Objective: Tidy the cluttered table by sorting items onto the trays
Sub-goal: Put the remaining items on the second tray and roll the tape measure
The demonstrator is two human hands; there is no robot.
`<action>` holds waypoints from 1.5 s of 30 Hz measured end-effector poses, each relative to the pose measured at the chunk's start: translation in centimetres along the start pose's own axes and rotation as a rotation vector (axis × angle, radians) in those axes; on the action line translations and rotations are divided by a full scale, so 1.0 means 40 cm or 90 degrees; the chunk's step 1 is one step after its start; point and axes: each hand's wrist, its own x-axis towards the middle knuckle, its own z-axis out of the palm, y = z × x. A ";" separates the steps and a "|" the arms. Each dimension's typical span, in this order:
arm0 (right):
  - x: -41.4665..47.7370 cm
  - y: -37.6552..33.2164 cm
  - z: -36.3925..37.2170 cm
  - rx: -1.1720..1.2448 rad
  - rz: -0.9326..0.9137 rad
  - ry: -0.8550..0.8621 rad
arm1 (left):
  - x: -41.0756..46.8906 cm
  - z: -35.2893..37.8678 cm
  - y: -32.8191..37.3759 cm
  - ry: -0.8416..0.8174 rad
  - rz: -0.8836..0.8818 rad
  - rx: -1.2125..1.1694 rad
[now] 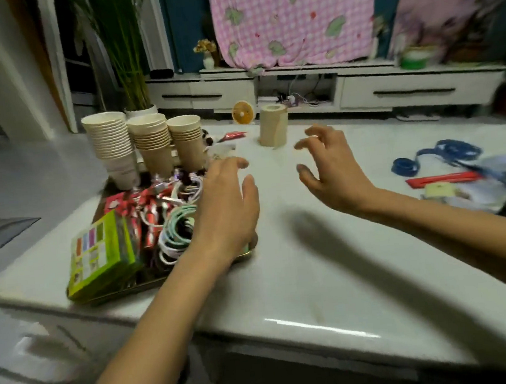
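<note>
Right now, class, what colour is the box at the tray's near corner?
The box is mainly bright green; head view.

Both bare forearms reach forward. The left hand [228,206] goes palm down, fingers straight and close together, thumb out to the side. The right hand [332,169] hovers a touch further ahead, fingers [310,141] spread and half-bent, clasping nothing. The two hands are apart.

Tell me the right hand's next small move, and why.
Probably reach the right hand forward to the paper roll: it stands loose on the table just beyond that empty, spread hand, while the left hand is over the crowded tray.
</note>
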 end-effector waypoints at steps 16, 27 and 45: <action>-0.234 0.388 -0.230 -0.245 0.190 -0.344 | -0.042 0.322 0.218 -0.284 -0.054 -0.199; -0.235 0.333 -0.184 -0.493 -0.121 -0.451 | -0.028 0.299 0.198 -0.275 -0.071 -0.209; 0.174 -0.143 0.067 0.346 0.117 -0.322 | 0.027 -0.059 -0.033 0.063 -0.310 -0.289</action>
